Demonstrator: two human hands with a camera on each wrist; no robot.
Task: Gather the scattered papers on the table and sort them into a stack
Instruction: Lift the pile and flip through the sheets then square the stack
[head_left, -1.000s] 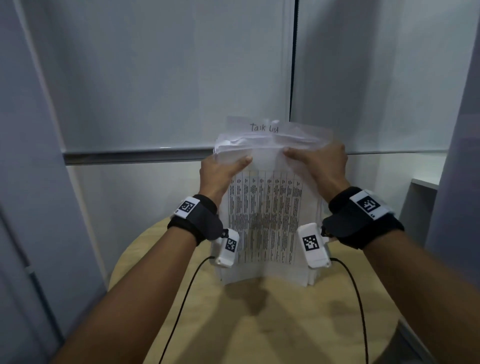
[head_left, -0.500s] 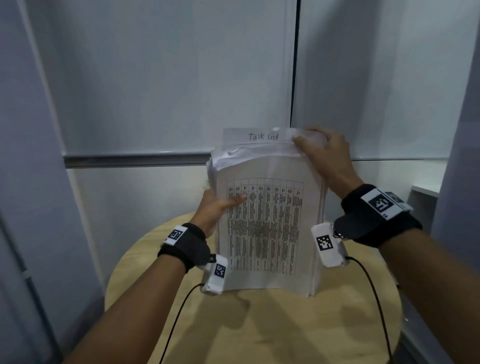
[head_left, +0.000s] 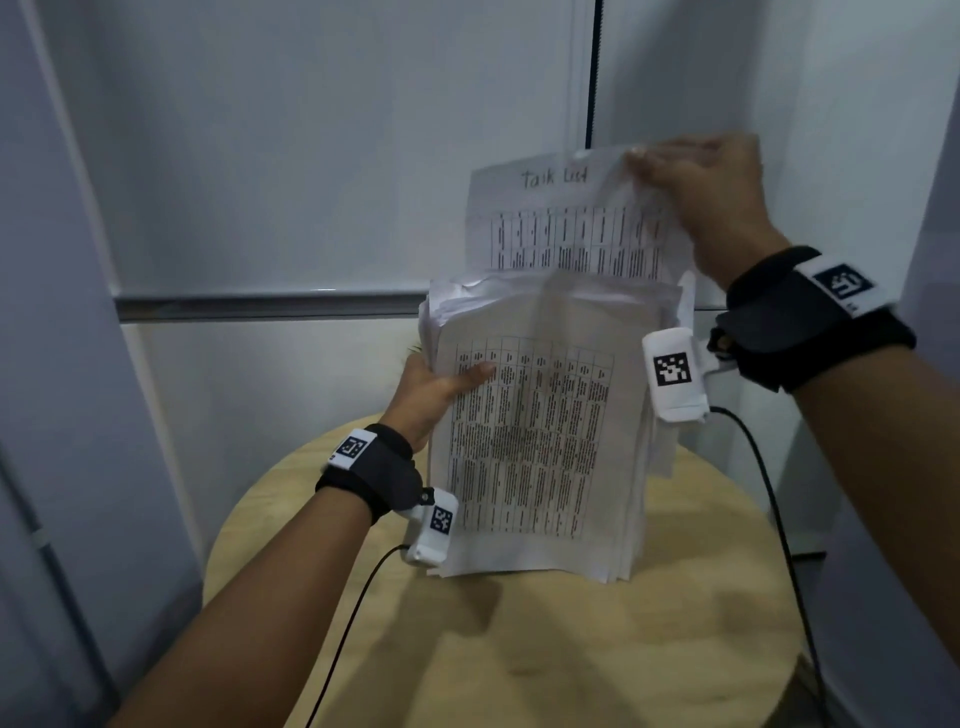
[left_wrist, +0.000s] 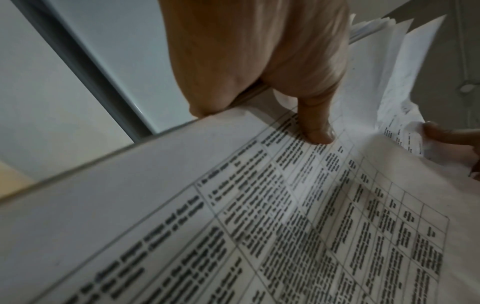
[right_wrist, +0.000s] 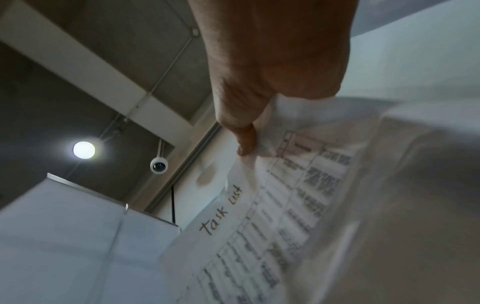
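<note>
Clasping upright stack (head_left: 535, 441) on tabletop (head_left: 571, 649) with left grip (head_left: 427, 389); pinching Task List sheet (head_left: 561, 228) by top corner with right grip (head_left: 711, 197), above left grip

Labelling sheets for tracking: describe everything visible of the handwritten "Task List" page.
The Task List sheet is thin white paper with a handwritten title across its top and a printed table of dense black text below. It stands upright, its upper part sticking out above the paper stack and its lower part hidden behind the stack's front pages. The right hand pinches its top right corner, where the paper crumples. The table text is too blurred to read.
</note>
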